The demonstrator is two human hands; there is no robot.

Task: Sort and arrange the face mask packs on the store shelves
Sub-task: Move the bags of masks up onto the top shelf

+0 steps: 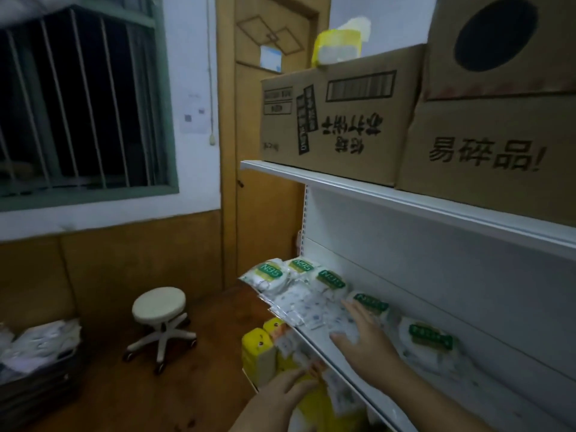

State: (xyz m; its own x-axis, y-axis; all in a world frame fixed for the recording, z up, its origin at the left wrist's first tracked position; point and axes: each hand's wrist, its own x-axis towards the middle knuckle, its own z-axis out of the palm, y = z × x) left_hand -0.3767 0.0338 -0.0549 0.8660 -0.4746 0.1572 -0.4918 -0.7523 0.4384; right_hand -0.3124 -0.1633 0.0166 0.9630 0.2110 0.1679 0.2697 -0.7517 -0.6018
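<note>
We look down a white store shelf [314,335] on which face mask packs [307,294] lie in a loose row. Green labels reading "N95", seen upside down, mark several packs: one at the far end [270,273], and others running toward us. A further green-labelled pack [431,338] lies nearest; we cannot read its writing.

Our right hand [363,336] rests on the packs in the middle of the row, fingers straight and spread, gripping nothing. Our left hand [288,389] is below the shelf edge, fingers curled onto a yellow package [314,406]; more yellow packages [257,350] stand just beside it on the lower level.

On the upper shelf [405,199] stand cardboard boxes. The left box [336,116] carries an inverted barcode and Chinese writing, also upside down. The right box [486,154] reads "易碎品!". A yellow and white bag [338,46] sits on the left box.

A white stool [159,319] on castors stands on the floor, well apart from the shelf.
</note>
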